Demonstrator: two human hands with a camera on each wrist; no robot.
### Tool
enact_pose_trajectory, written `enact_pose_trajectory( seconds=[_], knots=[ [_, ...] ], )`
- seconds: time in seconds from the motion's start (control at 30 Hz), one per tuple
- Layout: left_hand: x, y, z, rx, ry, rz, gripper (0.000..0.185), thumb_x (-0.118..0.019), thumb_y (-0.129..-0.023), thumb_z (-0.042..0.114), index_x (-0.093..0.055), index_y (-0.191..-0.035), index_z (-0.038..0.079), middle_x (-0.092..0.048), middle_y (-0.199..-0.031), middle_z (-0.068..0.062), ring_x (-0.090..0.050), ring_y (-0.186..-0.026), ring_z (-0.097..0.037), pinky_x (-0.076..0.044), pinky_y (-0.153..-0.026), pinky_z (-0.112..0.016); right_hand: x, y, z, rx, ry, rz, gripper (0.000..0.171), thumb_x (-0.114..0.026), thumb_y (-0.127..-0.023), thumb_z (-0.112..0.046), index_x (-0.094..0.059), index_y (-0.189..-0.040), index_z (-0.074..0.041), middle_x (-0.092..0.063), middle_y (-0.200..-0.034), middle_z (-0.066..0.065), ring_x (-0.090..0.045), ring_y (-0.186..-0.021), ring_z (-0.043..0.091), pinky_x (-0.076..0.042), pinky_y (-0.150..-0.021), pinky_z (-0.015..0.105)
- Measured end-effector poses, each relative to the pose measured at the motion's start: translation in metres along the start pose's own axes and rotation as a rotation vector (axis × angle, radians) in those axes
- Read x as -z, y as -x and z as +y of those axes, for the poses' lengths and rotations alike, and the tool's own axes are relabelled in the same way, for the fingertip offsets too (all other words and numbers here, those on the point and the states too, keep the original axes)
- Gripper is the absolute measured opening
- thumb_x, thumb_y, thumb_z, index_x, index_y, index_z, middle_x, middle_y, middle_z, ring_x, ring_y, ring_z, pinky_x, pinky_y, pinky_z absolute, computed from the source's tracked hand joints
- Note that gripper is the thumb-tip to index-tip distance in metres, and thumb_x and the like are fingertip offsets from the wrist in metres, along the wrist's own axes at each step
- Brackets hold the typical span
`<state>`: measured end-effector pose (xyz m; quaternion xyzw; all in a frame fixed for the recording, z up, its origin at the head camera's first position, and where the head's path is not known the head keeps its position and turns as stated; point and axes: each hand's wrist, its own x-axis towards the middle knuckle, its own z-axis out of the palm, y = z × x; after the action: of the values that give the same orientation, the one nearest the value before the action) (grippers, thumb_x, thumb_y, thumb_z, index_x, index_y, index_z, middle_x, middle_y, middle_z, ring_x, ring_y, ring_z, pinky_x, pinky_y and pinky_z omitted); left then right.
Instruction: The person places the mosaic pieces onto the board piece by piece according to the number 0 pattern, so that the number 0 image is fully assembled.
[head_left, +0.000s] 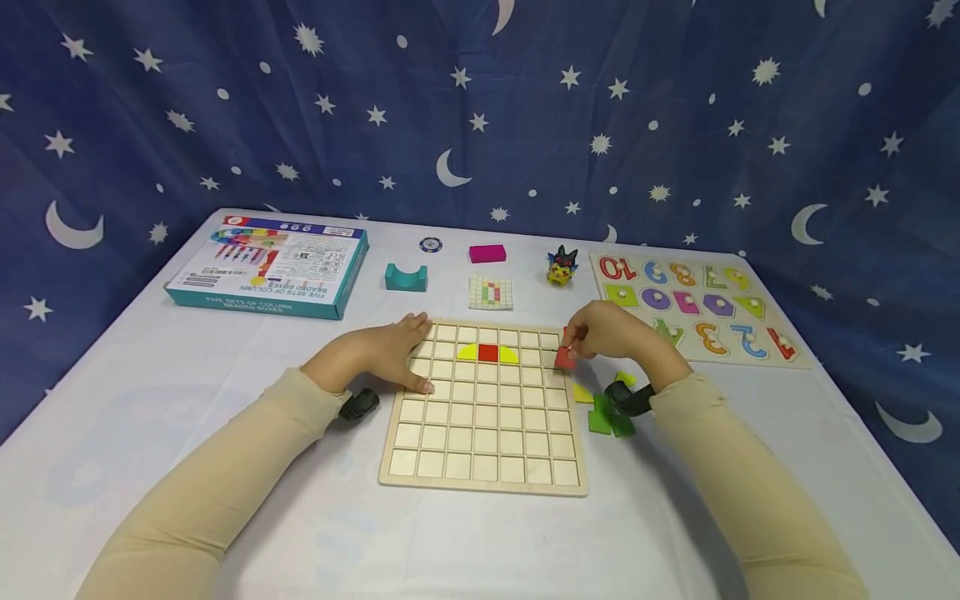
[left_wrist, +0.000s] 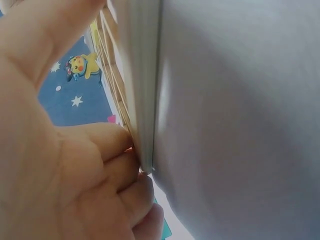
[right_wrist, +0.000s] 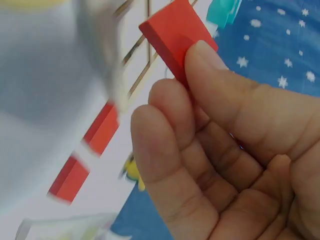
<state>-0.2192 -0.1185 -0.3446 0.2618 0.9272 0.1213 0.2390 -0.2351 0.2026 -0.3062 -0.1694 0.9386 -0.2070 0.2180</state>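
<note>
A wooden grid board [head_left: 483, 487] lies on the table, with a red square tile [head_left: 488, 353] between two yellow rounded tiles [head_left: 467, 352] in an upper row. My left hand [head_left: 386, 350] rests on the board's upper left edge, thumb spread over the cells; in the left wrist view its fingertips touch the board's side [left_wrist: 142, 90]. Over the board's upper right edge, my right hand [head_left: 603, 329] pinches a red square tile [right_wrist: 177, 37] between thumb and fingers. Beyond those fingers, two more red tiles [right_wrist: 69, 179] lie on the table.
Green tiles [head_left: 600, 422] and yellow tiles [head_left: 582, 393] lie right of the board. Behind it are a small pattern card [head_left: 491, 293], a teal arch block [head_left: 406, 278], a magenta block [head_left: 487, 254] and a yellow figurine [head_left: 561, 267]. A box [head_left: 270, 267] and number puzzle [head_left: 693, 308] flank these.
</note>
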Motion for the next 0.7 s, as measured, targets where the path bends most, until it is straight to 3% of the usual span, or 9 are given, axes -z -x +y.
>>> enact_pose_trajectory(
  seconds=[0.4, 0.7],
  knots=[
    [0.001, 0.000, -0.001, -0.001, -0.010, -0.005, 0.106, -0.068, -0.077, 0.051, -0.009, -0.146, -0.005, -0.002, -0.153, -0.021, -0.001, -0.141, -0.036, -0.011, -0.114, -0.049, -0.024, -0.024, -0.042, 0.052, -0.011, -0.037, 0.004, -0.069, -0.080, -0.005, -0.069, -0.084, -0.006, -0.063, -0.072, 0.001, -0.051, -0.062, 0.011, -0.044, -0.059, 0.023],
    [0.002, 0.001, 0.000, -0.005, -0.006, -0.002, 0.106, -0.069, -0.076, 0.050, -0.010, -0.145, -0.005, -0.003, -0.153, -0.021, -0.002, -0.141, -0.036, -0.012, -0.114, -0.048, -0.035, -0.032, -0.053, 0.056, -0.009, -0.079, 0.006, -0.071, -0.079, -0.006, -0.069, -0.084, -0.006, -0.063, -0.072, 0.001, -0.051, -0.063, 0.010, -0.044, -0.059, 0.021]
  ],
)
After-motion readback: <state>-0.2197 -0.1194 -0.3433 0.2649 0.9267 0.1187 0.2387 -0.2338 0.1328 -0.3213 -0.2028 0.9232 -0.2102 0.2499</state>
